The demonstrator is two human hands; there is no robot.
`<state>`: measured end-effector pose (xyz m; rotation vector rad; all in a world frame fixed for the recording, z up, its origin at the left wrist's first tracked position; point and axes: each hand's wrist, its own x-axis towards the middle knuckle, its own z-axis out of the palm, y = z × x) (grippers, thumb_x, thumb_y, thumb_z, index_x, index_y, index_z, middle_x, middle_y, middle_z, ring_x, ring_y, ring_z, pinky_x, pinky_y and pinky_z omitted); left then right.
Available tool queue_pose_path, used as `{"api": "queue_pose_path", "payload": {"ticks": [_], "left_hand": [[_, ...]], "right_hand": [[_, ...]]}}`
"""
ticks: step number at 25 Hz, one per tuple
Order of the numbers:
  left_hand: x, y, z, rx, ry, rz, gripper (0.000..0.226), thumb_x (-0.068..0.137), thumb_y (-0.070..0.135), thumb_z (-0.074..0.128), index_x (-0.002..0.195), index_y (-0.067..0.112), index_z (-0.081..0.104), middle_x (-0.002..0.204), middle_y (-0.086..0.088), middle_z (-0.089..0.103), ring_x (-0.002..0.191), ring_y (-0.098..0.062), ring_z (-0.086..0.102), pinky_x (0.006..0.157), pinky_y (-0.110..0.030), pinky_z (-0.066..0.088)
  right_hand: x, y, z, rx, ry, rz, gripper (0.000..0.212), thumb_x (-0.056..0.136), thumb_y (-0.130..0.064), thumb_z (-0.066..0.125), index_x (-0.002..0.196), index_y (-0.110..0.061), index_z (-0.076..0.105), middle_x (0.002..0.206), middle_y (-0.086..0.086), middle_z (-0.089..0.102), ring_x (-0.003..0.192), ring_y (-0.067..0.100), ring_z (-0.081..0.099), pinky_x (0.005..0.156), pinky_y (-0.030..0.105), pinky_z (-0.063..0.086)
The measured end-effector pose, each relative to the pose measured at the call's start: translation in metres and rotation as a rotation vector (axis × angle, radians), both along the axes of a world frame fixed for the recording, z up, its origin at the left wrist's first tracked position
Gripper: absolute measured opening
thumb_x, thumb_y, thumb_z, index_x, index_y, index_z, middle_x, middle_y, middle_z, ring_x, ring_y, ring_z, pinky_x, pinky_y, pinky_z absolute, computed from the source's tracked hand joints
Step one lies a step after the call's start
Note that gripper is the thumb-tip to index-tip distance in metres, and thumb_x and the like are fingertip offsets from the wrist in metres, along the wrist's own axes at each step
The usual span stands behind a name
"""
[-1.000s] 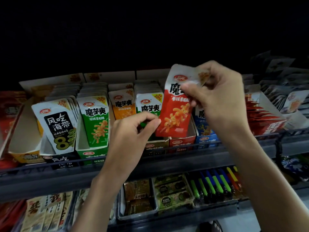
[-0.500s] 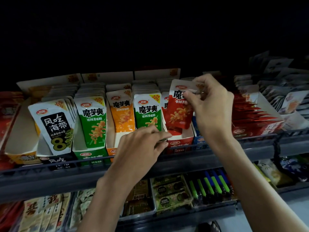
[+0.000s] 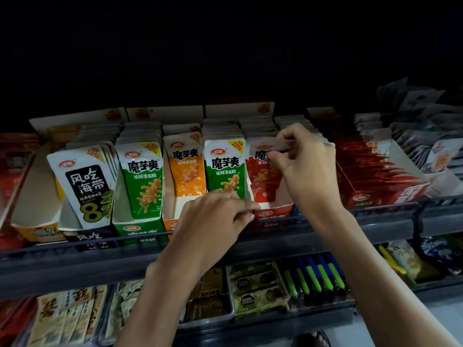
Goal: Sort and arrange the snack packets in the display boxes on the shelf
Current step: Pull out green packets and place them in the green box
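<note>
A red snack packet [image 3: 260, 176] stands at the front of the red display box [image 3: 275, 212] on the upper shelf. My right hand [image 3: 302, 166] pinches its top edge from the right and hides its right half. My left hand [image 3: 215, 216] is low at the front, with fingertips and thumb pinching the red box's front left corner. To the left, a green packet [image 3: 224, 169], an orange packet [image 3: 185, 171], another green packet [image 3: 140, 181] and a white seaweed packet [image 3: 85, 186] each front a row in their own box.
A wide red box of red packets [image 3: 375, 179] sits to the right, with grey packets [image 3: 426, 151] beyond it. A dark shelf rail [image 3: 75, 246] runs along the front. The lower shelf holds pens [image 3: 313, 274] and trays of small packets [image 3: 253, 289]. An almost empty box [image 3: 32, 186] stands far left.
My right hand lowered the red packet from mid-air into the red box. My left hand let go of the packet's bottom corner and dropped to the box's front.
</note>
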<state>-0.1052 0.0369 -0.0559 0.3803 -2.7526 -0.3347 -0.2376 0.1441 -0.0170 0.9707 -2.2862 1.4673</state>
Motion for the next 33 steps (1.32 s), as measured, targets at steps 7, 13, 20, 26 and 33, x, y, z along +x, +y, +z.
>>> {"api": "queue_pose_path", "payload": {"ticks": [7,13,20,26,33], "left_hand": [[-0.001,0.0,-0.001,0.025,0.004,0.0,0.028,0.097,0.045,0.048,0.123,0.048,0.059,0.109,0.022,0.062,0.104,-0.002,0.051,0.072,-0.025,0.032],[-0.001,0.0,-0.003,0.028,0.035,-0.008,0.027,0.094,0.046,0.054,0.12,0.046,0.062,0.106,0.021,0.063,0.101,-0.003,0.053,0.071,-0.025,0.035],[-0.001,0.0,-0.002,0.014,0.01,-0.007,0.029,0.094,0.049,0.05,0.122,0.047,0.059,0.111,0.02,0.062,0.105,-0.004,0.052,0.074,-0.025,0.034],[0.0,0.0,-0.001,0.036,0.029,-0.016,0.028,0.093,0.047,0.054,0.12,0.046,0.061,0.109,0.02,0.063,0.103,-0.005,0.053,0.076,-0.026,0.04],[-0.001,0.0,0.001,0.014,-0.001,-0.006,0.028,0.094,0.048,0.051,0.121,0.047,0.06,0.107,0.019,0.062,0.1,-0.006,0.051,0.071,-0.027,0.032]], "right_hand": [[-0.002,-0.001,-0.004,0.096,-0.026,-0.001,0.01,0.092,-0.01,0.066,0.094,-0.018,0.06,0.081,-0.017,0.054,0.076,-0.014,0.053,0.063,0.007,0.048],[-0.006,-0.013,-0.022,0.271,0.138,-0.082,0.018,0.088,0.005,0.057,0.091,-0.012,0.053,0.092,0.004,0.058,0.08,0.02,0.057,0.069,0.043,0.054],[0.004,-0.014,-0.026,0.256,0.248,-0.07,0.061,0.085,0.009,0.057,0.137,-0.018,0.039,0.141,0.006,0.033,0.073,0.011,0.05,0.058,0.022,0.047],[0.002,-0.012,-0.023,0.46,0.331,0.008,0.017,0.094,-0.006,0.055,0.11,-0.01,0.06,0.115,0.008,0.055,0.085,0.027,0.063,0.069,0.04,0.054],[-0.001,-0.014,-0.031,0.58,0.25,0.022,0.021,0.095,-0.009,0.053,0.114,-0.009,0.062,0.109,0.009,0.06,0.096,0.03,0.061,0.081,0.042,0.052]]}}
